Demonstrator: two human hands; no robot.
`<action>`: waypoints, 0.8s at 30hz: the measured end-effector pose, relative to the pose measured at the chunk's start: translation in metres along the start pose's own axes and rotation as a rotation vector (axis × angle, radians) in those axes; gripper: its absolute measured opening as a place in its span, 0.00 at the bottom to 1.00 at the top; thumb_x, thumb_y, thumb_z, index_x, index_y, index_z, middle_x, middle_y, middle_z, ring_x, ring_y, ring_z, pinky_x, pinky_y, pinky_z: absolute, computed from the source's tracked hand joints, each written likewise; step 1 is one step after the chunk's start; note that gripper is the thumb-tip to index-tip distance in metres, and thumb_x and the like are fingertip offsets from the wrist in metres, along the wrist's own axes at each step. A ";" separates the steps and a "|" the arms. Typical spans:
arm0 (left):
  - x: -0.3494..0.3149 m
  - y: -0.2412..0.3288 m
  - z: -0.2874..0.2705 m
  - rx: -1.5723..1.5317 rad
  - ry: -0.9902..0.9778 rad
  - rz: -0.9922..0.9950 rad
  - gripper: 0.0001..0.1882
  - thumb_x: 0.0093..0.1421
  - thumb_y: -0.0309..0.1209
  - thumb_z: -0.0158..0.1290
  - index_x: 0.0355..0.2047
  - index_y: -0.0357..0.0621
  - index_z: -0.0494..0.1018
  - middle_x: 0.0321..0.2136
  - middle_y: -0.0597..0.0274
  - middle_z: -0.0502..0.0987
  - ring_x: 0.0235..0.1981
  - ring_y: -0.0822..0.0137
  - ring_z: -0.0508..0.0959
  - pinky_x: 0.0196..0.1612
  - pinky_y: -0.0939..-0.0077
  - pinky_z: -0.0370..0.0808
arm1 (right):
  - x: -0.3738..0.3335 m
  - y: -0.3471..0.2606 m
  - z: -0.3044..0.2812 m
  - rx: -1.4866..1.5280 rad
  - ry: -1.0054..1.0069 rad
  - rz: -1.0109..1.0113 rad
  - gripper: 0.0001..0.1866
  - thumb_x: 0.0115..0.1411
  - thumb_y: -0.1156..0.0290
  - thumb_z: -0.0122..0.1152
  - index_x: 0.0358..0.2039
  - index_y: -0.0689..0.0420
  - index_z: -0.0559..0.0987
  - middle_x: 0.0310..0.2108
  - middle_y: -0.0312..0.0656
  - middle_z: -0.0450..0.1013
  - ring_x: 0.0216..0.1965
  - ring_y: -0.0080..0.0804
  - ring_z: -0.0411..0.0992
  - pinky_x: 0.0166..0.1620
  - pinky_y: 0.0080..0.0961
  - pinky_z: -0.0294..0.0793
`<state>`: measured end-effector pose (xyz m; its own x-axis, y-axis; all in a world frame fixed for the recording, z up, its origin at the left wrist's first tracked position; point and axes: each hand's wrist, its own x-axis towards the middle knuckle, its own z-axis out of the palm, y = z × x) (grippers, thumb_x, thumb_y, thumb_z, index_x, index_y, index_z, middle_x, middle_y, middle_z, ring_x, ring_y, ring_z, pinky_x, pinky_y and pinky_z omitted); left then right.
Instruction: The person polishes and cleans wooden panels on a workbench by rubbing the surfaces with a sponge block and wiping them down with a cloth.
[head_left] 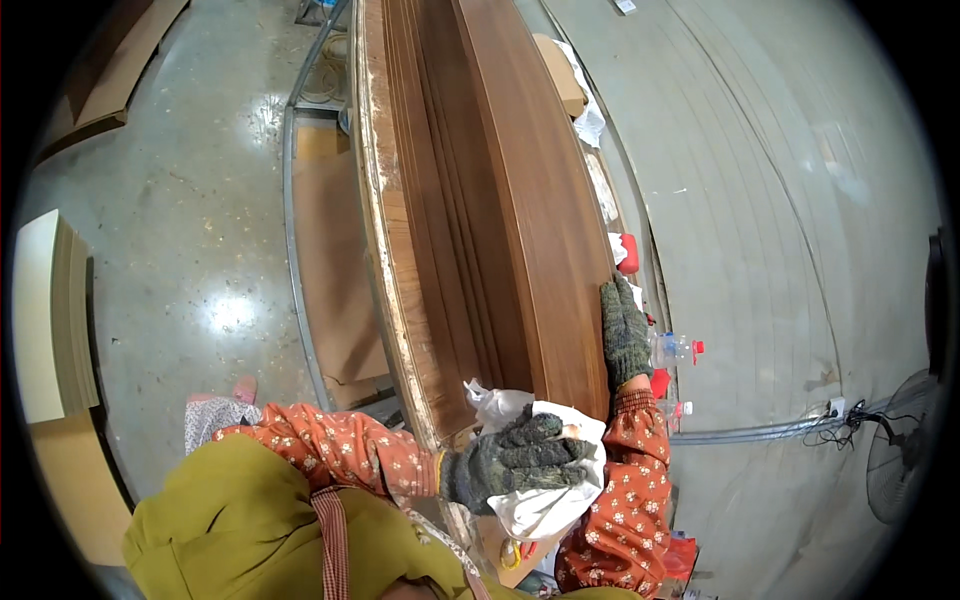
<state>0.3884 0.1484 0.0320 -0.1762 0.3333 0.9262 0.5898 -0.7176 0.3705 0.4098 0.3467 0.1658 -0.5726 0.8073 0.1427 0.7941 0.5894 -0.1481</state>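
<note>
A stack of long brown wood-grain boards (pixel 545 190) runs away from me along a bench. My left hand (pixel 515 465), in a dark grey knitted glove, grips a crumpled white cloth (pixel 545 512) at the near end of the stack. The cloth bunches out on both sides of the glove, and the board end beneath it is hidden. My right hand (pixel 626 330), gloved alike, lies along the right edge of the top board with its fingers stretched forward. It holds nothing.
Clear plastic bottles with red caps (pixel 672 348) and a red container (pixel 628 254) stand right of the boards. Yellow-handled scissors (pixel 512 555) lie near me. Stacked panels (pixel 55 315) are at the left. A fan (pixel 897 450) stands far right, with cables beside it.
</note>
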 end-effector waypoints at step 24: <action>0.056 -0.170 -0.065 -1.160 0.425 -0.538 0.27 0.60 0.28 0.46 0.61 0.49 0.60 0.60 0.60 0.61 0.60 0.64 0.63 0.62 0.68 0.63 | 0.006 -0.001 -0.003 -0.010 -0.085 -0.079 0.25 0.67 0.68 0.39 0.63 0.62 0.56 0.62 0.51 0.57 0.63 0.41 0.56 0.63 0.31 0.53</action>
<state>0.2277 0.2492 0.0253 -0.5262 0.6731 0.5197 -0.5942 -0.7282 0.3415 0.4065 0.3506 0.1700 -0.6482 0.7583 0.0698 0.7477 0.6511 -0.1300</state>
